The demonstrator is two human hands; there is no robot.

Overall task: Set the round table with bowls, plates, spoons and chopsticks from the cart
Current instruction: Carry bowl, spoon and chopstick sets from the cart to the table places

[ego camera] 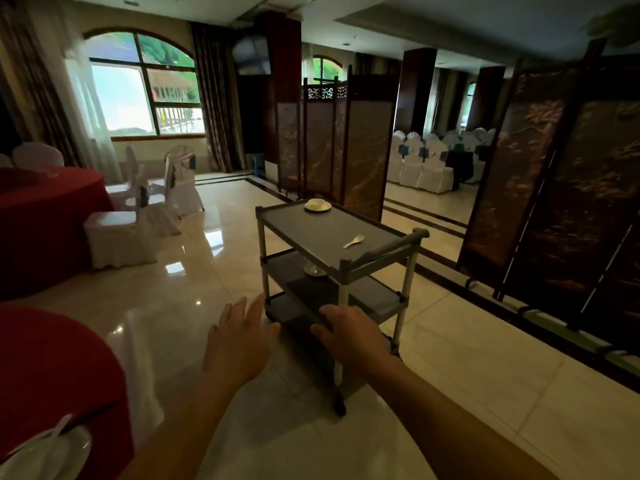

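Note:
A grey three-shelf cart [311, 233] stands on the tiled floor ahead of me. On its top shelf sit a white bowl on a plate [317, 204] at the far end and a white spoon [354, 241] near the front. A small white dish [314, 270] rests on the middle shelf. My left hand [242, 337] and my right hand [349, 332] reach out toward the cart, fingers apart, holding nothing. The round table's red cloth [52, 368] fills the lower left, with a white plate and spoon [48, 452] at its edge.
A second red-clothed table [41, 216] with white-covered chairs [117, 233] stands at the left. Dark folding screens [346, 147] rise behind the cart, and more screens [571, 185] line the right. Several covered chairs [426, 164] stand far back.

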